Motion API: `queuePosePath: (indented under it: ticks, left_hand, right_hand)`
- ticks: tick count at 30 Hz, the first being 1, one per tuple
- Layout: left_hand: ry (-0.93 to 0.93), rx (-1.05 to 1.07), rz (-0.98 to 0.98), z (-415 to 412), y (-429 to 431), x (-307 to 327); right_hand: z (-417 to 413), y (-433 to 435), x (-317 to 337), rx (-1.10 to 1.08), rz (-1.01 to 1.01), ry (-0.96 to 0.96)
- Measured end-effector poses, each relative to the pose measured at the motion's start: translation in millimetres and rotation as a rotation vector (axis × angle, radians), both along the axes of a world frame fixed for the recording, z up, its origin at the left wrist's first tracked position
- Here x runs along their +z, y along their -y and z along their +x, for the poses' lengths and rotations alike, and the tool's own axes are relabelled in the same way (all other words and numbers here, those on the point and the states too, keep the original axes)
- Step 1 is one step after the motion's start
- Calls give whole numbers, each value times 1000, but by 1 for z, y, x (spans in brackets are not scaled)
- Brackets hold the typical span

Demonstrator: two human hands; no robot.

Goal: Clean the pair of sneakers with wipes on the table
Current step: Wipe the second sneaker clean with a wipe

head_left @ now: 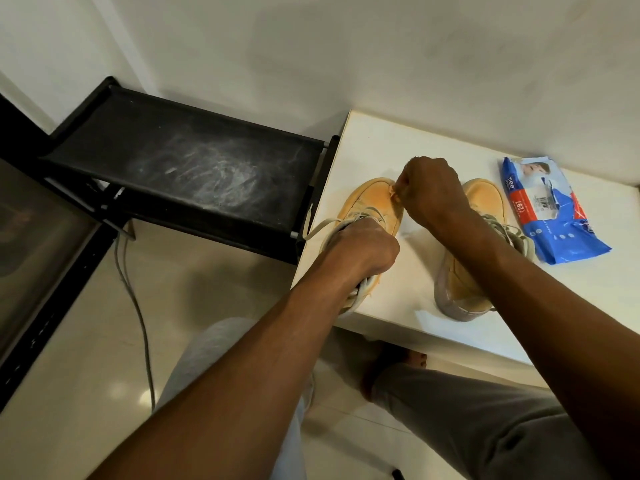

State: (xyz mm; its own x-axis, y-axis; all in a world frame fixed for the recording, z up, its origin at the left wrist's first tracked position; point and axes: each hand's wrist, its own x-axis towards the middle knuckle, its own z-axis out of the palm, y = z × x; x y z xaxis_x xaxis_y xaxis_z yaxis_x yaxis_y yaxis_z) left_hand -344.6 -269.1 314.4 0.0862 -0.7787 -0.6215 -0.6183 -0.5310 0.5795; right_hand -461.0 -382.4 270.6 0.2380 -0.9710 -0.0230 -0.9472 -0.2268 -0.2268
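On the tabletop: pair of sneakers, one in hand

On the white tabletop [381, 140], near its front left corner, you have two tan sneakers side by side, toes pointing away from you.

- Left sneaker [372, 199]: at the tabletop's left edge, heel at the front edge. Your left hand [360, 247] grips it at the collar, fingers curled down over the laces; one lace end trails off the left edge.
- Right sneaker [485, 199]: just beside the first, apart from it, upright on its grey sole, partly hidden by your right forearm.
- Right hand [427, 192]: closed in a fist against the left sneaker's toe, on its inner side. Its fingers [405, 187] pinch a small pale scrap [393, 194] against the upper; whether it is a wipe cannot be told.
- Wipes pack [554, 209]: blue, lying flat to the right of the right sneaker.
- Rack [194, 168]: black, scuffed top, butted against the tabletop's left side.
- Cable [138, 317]: grey, running across the floor [86, 393] below the rack.
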Motion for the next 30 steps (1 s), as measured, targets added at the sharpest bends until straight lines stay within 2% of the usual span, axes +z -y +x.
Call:
queuePosePath:
  ticks: [10,15,21,24,28,30]
  left_hand:
    - [-14,-33,1,-1,3,-4]
    - [-3,-54,8,-2,3,-8]
    - [9,-39,-36,-2,2,-6]
    - [5,-39,-30,-1,0,-5]
    - [-5,-57,-31,-1,-1,-1]
    - [-3,-66,-31,-1,0,-1]
  right_hand:
    - [9,10,-1,292,-114,-45]
    - [21,12,5,405,-32,-63]
    - [30,-2,15,651,49,-31]
    - [29,-1,18,700,95,-59]
    - [29,-1,17,754,125,29]
    - [35,-9,20,819,170,-11]
